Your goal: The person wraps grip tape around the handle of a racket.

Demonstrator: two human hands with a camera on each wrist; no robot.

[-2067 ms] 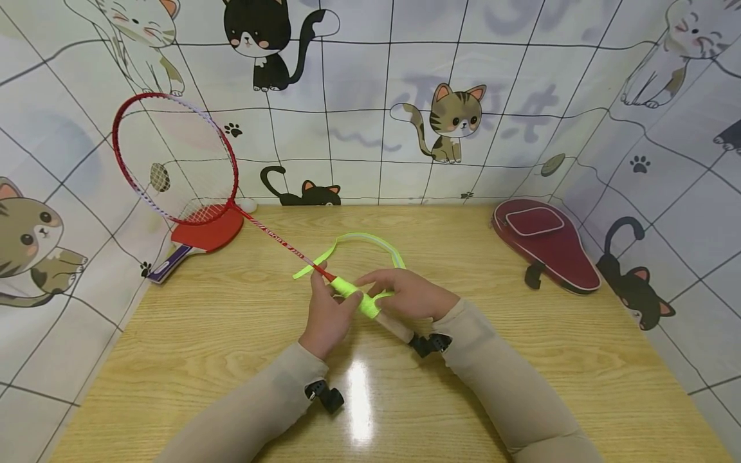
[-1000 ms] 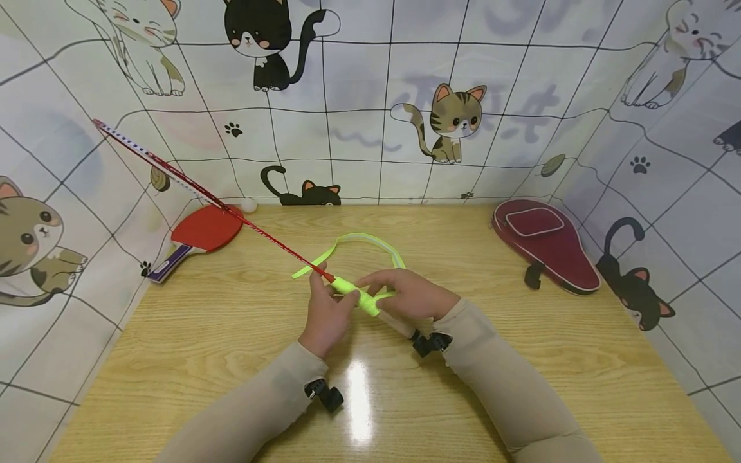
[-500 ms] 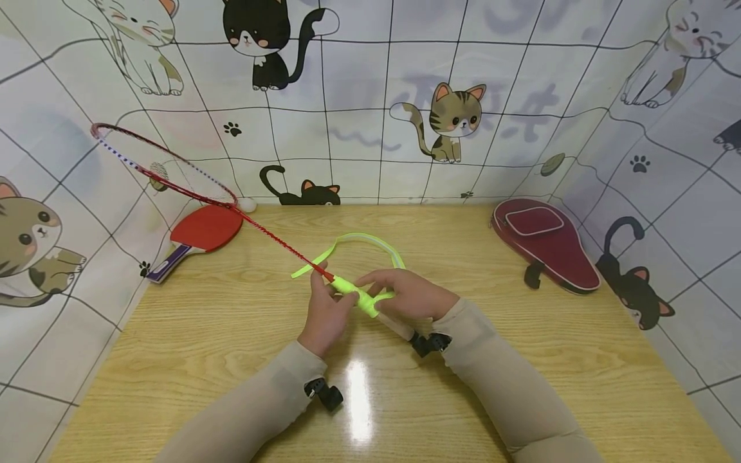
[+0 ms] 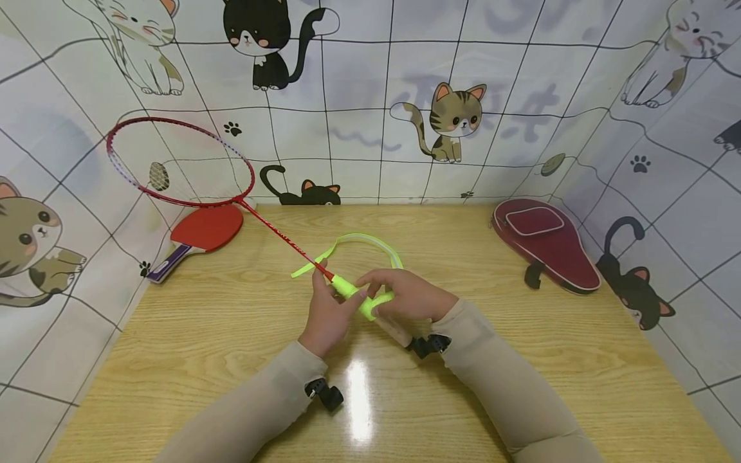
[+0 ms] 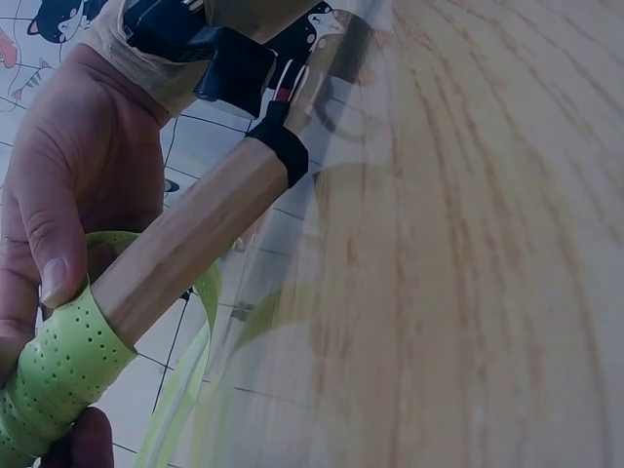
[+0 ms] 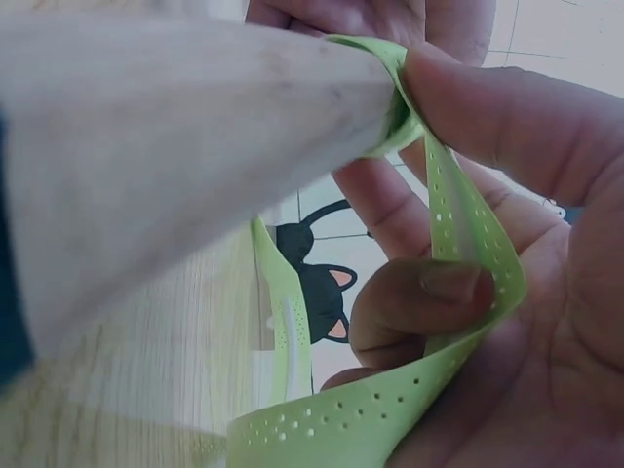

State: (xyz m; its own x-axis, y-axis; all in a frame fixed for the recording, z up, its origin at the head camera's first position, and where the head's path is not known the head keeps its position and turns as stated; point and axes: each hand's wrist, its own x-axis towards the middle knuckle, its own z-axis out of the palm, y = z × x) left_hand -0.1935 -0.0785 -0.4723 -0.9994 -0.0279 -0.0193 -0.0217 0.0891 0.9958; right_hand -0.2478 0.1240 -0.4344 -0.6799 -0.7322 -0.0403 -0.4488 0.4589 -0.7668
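A red badminton racket [image 4: 276, 234] slants up and left over the table, its strung head at the far left. My left hand [image 4: 327, 317] holds its handle where lime-green perforated grip tape [image 5: 73, 361] is wound round it. Below the wrapped part, bare wooden handle [image 5: 200, 229] shows, with a black band near its butt. My right hand [image 4: 412, 294] pinches the tape close to the handle, and in the right wrist view the strip [image 6: 475, 219] loops over a curled finger. The loose tail [image 4: 366, 236] of the tape curves across the table behind the hands.
On the table's left lies a red table tennis bat [image 4: 207, 229] with a purple handle [image 4: 169, 263]. A dark red bat case [image 4: 544, 241] with a black strap lies at the back right. Cat-patterned walls [image 4: 359, 141] enclose the wooden table [image 4: 231, 334] at the back and sides.
The racket has turned about its shaft: its head went from face-on to edge-on, then opened wide again. Both hands stay nearly in place, with small thumb shifts along the tape.
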